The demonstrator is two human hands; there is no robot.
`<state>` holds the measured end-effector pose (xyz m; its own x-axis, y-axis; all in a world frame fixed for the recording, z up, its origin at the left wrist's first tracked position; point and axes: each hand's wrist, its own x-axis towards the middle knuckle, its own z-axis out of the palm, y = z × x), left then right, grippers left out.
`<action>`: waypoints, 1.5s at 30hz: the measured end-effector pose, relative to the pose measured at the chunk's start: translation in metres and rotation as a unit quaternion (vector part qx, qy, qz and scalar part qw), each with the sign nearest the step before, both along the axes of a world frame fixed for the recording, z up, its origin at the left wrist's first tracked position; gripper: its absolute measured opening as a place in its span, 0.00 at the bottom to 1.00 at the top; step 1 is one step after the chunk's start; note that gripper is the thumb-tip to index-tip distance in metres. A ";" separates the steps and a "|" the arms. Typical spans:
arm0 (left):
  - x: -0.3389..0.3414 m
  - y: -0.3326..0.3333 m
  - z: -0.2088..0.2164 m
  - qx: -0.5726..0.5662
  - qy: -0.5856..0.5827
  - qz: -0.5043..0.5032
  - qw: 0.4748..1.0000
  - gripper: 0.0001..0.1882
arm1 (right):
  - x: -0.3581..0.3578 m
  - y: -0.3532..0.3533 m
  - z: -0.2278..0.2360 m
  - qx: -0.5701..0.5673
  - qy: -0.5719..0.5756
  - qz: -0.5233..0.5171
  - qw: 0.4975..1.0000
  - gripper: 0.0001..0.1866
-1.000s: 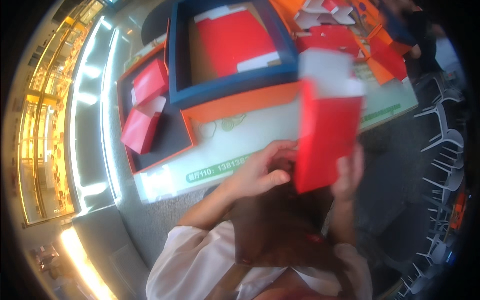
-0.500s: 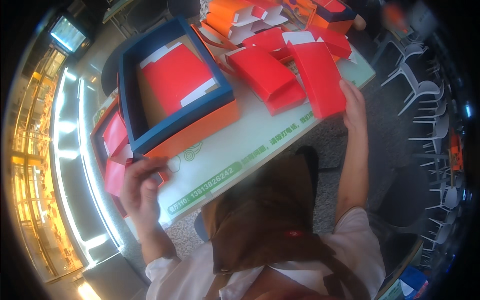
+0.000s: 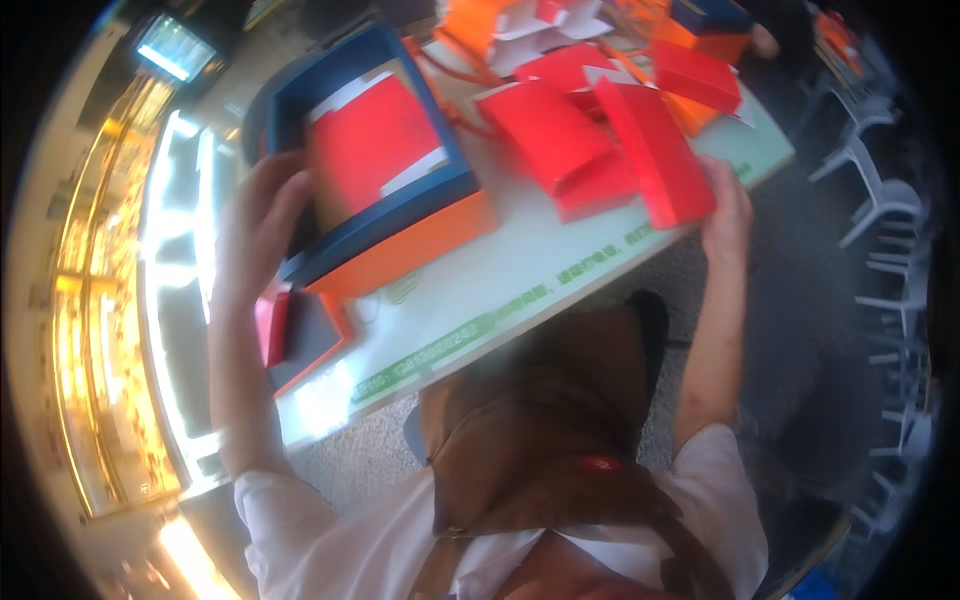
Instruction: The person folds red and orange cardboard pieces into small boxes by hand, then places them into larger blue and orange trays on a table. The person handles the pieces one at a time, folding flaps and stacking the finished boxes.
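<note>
A large box with a dark blue rim and orange sides (image 3: 410, 240) stands on the table; a red carton (image 3: 370, 135) with white flaps lies inside it. My left hand (image 3: 255, 220), blurred, is at this box's left rim, its fingers bent and apart from the thumb. My right hand (image 3: 728, 215) grips the lower right edge of a red carton (image 3: 655, 150) near the table's front edge; the fingertips are partly hidden. Beside that carton more red cartons (image 3: 550, 130) lie in a loose heap.
Orange-and-white cartons (image 3: 495, 25) and a blue-topped orange box (image 3: 710, 25) crowd the far side. Under my left forearm lies an open orange-edged tray (image 3: 315, 335) with a red piece in it. The pale table (image 3: 540, 250) has green print. White chairs (image 3: 875, 195) stand at right.
My left hand has moved up and away from the table's near corner to the big box's left rim. My right hand stays at the red carton. The whole view has shifted slightly.
</note>
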<state>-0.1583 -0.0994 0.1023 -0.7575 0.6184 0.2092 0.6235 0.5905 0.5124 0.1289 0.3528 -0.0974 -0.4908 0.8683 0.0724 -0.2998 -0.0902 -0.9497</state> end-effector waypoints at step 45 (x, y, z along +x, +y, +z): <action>-0.159 0.093 -0.064 -0.248 -0.081 0.130 0.956 0.15 | -0.019 0.003 -0.013 0.053 0.011 -0.080 0.995 0.23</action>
<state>-0.3169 -0.0066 0.0385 -0.8972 0.3963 -0.1949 0.3576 0.9109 0.2060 0.1095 0.3562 -0.1100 -0.3447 0.9219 0.1767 -0.3241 0.0598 -0.9441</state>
